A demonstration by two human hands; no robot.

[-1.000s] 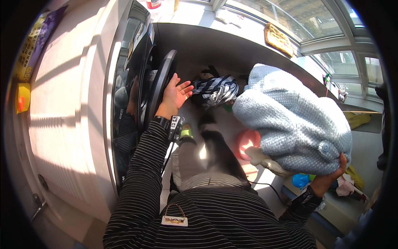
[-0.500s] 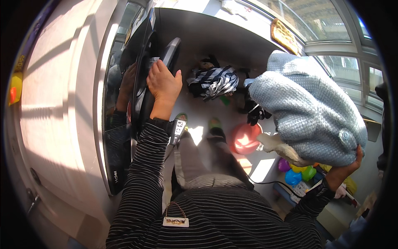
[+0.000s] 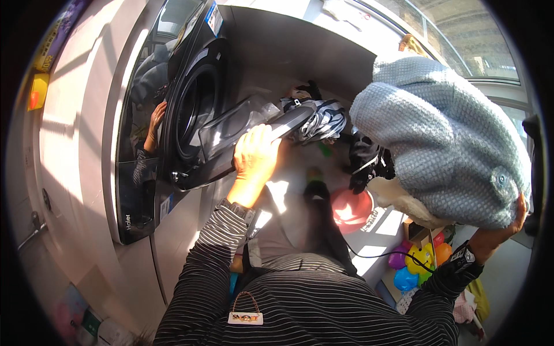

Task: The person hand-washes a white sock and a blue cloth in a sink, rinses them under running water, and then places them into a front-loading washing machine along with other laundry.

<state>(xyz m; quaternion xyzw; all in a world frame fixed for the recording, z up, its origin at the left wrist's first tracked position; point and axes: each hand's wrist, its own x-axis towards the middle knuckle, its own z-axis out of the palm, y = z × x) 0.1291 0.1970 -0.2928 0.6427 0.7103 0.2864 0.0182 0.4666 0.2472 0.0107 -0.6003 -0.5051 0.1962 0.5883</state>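
Observation:
My left hand (image 3: 254, 160) is closed round the edge of the round washing machine door (image 3: 291, 119), which stands swung out from the black machine front. The round drum opening (image 3: 199, 109) shows to the left of the door. Up on the right, my right hand (image 3: 515, 216) grips a bulky blue-grey textured coat (image 3: 441, 130) with a large button. The coat hangs bunched and hides part of the fingers. A cream fleecy part (image 3: 407, 202) hangs out below it.
A striped clothes pile (image 3: 323, 122) and black clothing (image 3: 365, 158) lie on the floor beyond the door. A pink basin (image 3: 351, 210) stands near my feet. Colourful flower-shaped pieces (image 3: 421, 259) and a black cord (image 3: 378, 255) are at the right. Windows line the far right.
My left hand has pulled the washing machine door outward to the right, exposing the drum opening. The coat stays in my right hand, slightly further right in view.

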